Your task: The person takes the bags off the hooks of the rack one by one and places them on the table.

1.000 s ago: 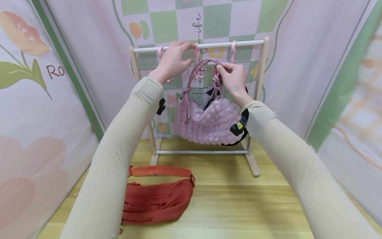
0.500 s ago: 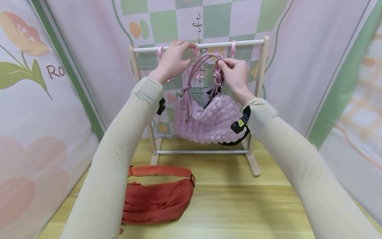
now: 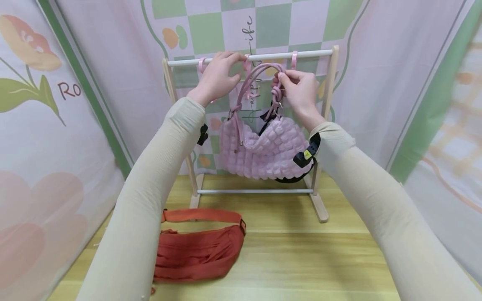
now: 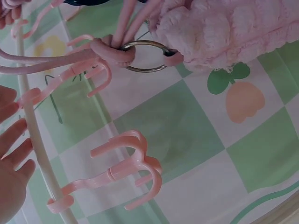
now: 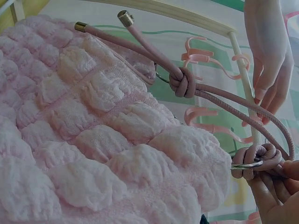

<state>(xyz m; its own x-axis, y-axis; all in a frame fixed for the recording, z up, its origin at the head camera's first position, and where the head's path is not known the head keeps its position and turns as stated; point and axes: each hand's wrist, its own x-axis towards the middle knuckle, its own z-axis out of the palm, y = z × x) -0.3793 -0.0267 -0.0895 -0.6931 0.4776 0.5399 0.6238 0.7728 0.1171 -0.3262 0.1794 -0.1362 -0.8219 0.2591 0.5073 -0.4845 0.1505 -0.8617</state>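
Observation:
A pink puffy handbag (image 3: pixel 256 159) hangs in front of the rack, its knotted cord handles (image 3: pixel 241 94) arching upward. My right hand (image 3: pixel 301 92) pinches the handle just above the right knot (image 5: pixel 254 161), between thumb and fingers. Up at the rack's white rail (image 3: pixel 316 54), my left hand (image 3: pixel 222 75) lies with extended fingers, fingertips touching the top of the middle pink hook (image 3: pixel 247 65), thumb held apart. In the left wrist view the handle passes across that middle hook (image 4: pixel 60 80), close to its prongs. The bag's far side is hidden.
Another pink hook (image 3: pixel 201 65) hangs at the left of the rail and one (image 3: pixel 294 60) at the right. A red waist bag (image 3: pixel 199 251) lies on the wooden table (image 3: pixel 293 259) at the front. The rack's wooden foot (image 3: pixel 319 208) reaches forward. Printed cloth walls enclose the sides.
My right hand has moved up and slightly right, raising the handbag and bringing its handle arch nearer the rail. My left hand has stayed at the middle hook.

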